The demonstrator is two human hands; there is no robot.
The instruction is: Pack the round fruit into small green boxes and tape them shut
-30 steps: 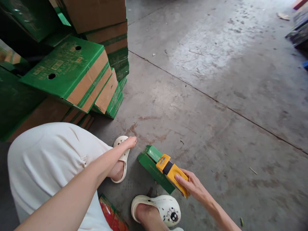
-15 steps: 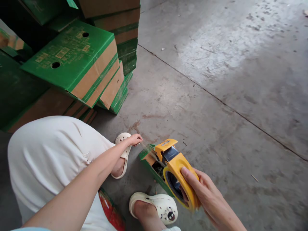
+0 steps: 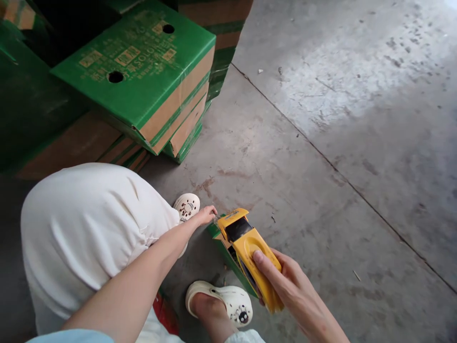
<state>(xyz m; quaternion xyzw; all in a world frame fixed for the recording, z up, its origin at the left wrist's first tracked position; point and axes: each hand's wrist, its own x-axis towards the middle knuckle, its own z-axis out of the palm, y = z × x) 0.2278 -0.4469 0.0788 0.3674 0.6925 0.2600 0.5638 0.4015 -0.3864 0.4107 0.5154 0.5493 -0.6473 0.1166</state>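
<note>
My right hand is wrapped around a yellow tape dispenser, thumb on its side. Its front end, with a dark band under a yellow flap, points up and left over a narrow green cardboard box on the floor. The dispenser covers much of that box. Just left of the dispenser's front, my left hand is closed, its fingertips pinching the end of clear tape near the box's far corner. The tape between them is short and hard to make out.
Stacked green and brown cartons with round holes stand at the upper left. My cream clogs are on both sides of my left forearm's reach, near the box. A red printed thing lies by my leg. Grey concrete floor extends right.
The dispenser has moved left and turned, bringing its front close to my left hand. The visible tape stretch has shortened. The view has shifted, so the cartons appear farther right.
</note>
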